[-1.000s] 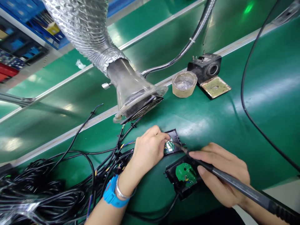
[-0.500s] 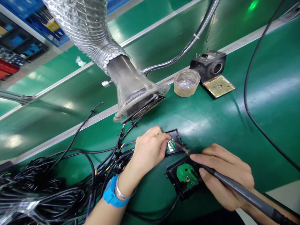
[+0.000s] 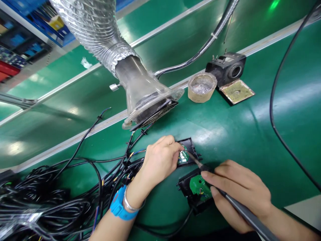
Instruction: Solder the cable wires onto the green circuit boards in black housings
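Note:
My right hand (image 3: 240,194) grips a dark soldering iron (image 3: 235,204) like a pen, its tip pointing up and left at a small green circuit board (image 3: 184,156). That board lies in a black plastic housing (image 3: 188,144). With its fingers pinched together at the board's edge, my left hand (image 3: 162,159) hides part of it; what the fingertips hold, if anything, is too small to tell. Nearer to me sits a second black housing (image 3: 184,183) with a green circuit board (image 3: 198,185) and a black cable, partly covered by my right hand.
A fume extractor nozzle (image 3: 145,90) hangs above and left of my hands. Behind stand a round container (image 3: 200,95) with grey bits and a soldering iron stand (image 3: 225,68) with a yellowish sponge (image 3: 237,92). Bundled black cables (image 3: 62,207) cover the left; a black cord (image 3: 283,140) crosses the right.
My right hand has shifted slightly down, with the iron held a little more steeply. My left hand stays at the board. The view has moved slightly.

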Tool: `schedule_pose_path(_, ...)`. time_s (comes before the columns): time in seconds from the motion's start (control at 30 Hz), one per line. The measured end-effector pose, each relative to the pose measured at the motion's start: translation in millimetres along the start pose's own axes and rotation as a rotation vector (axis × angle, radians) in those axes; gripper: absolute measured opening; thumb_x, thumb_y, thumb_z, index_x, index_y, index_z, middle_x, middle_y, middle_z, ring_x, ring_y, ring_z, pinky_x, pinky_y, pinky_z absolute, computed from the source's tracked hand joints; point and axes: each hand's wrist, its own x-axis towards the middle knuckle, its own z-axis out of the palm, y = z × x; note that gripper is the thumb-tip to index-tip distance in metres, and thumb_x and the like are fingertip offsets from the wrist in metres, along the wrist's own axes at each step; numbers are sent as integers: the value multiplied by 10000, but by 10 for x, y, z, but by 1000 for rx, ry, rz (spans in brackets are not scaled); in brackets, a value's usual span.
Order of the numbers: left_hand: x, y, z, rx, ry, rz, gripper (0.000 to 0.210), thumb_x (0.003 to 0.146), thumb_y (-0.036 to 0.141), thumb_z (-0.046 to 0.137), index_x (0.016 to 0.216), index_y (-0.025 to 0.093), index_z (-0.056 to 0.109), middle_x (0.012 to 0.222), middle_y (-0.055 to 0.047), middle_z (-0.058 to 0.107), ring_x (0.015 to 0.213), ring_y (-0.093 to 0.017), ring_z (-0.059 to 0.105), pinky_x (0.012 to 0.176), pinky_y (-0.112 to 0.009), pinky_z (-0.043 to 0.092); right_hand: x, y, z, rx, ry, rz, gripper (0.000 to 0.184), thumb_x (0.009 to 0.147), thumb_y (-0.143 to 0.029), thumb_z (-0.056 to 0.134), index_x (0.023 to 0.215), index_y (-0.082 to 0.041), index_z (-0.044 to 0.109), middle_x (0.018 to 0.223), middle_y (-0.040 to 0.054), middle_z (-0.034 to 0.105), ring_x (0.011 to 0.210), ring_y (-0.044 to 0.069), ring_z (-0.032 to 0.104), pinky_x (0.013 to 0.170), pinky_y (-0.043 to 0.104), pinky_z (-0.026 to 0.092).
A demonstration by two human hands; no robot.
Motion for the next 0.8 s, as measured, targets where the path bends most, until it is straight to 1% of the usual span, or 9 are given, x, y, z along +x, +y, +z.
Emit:
schedule_pose_path(0.13,-4,-6,10,2,16,11,162,869,194,527,890,260,673,807,10,599,793,-142,567,613,-252,420,-43,-1,32,-44,-50,-82,303,733,-24,521,1006,-88,637,747,79,570,668,159,531,559,317,471)
schedule_pose_path(0.27,-13,-8,13,6,20,10,176,868,185,520,898,265,674,805,12,600,798,-143,563,594,-249,408,-48,-18,-4,-88,-10,-29,286,752,-22,519,988,-124,643,771,66,581,675,143,537,588,308,485)
schedule_pose_path(0.37,-9,-3,9,7,27,12,192,859,162,516,896,264,674,807,14,601,798,-140,561,589,-248,405,-33,-47,-54,-78,23,4,280,751,-4,528,972,-124,651,781,63,589,689,143,558,616,315,498)
schedule_pose_path(0.57,-11,14,1,25,11,-1,223,865,153,484,884,263,676,812,7,595,804,-139,556,576,-247,399,-7,-38,-61,-12,31,-7,292,739,-14,533,983,-113,659,792,83,592,671,165,557,565,325,482)
schedule_pose_path(0.7,-9,26,4,55,18,12,222,880,169,479,893,275,674,798,6,577,786,-136,541,531,-249,359,17,-26,-42,-20,37,11,316,747,-15,541,1020,-125,655,798,74,585,681,162,549,576,327,477)
schedule_pose_path(0.8,-6,41,0,85,12,11,219,876,159,481,881,274,668,788,4,564,781,-140,529,490,-263,315,3,-8,-56,-42,78,30,346,756,-33,564,1072,-142,654,829,72,577,706,166,549,593,326,466)
